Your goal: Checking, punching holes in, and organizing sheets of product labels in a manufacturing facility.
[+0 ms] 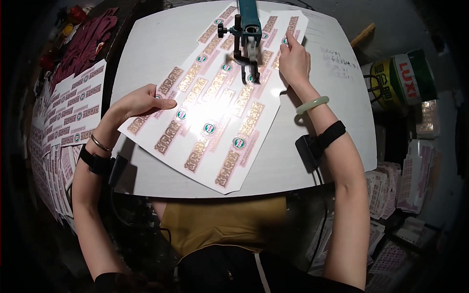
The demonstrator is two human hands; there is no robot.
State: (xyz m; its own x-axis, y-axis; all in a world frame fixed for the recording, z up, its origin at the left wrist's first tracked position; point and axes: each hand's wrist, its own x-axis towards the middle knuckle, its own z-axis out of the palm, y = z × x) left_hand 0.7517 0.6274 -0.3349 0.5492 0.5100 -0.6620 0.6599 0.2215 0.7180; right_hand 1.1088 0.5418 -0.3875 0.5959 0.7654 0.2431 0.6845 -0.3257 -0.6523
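Observation:
A large white printed sheet [198,128], with rows of gold and pink ornamental strips and round green emblems, lies at a slant across the white table. My left hand [141,101] grips its left edge, thumb on top and the other fingers hidden beneath. At the sheet's upper right edge, my right hand [295,61] holds on with the index finger stretched along the surface. Between my hands, a teal machine arm [250,22] reaches in from the far side, and its dark metal head [249,63] hangs over the sheet. Glare washes out the sheet's middle.
The white tabletop [337,132] has rounded edges and faint handwriting at right. Stacked printed sheets [73,105] stand at left beside dark red cloth [85,41]. On the right are a green-and-yellow bucket [400,78] and piles of printed pieces [415,176].

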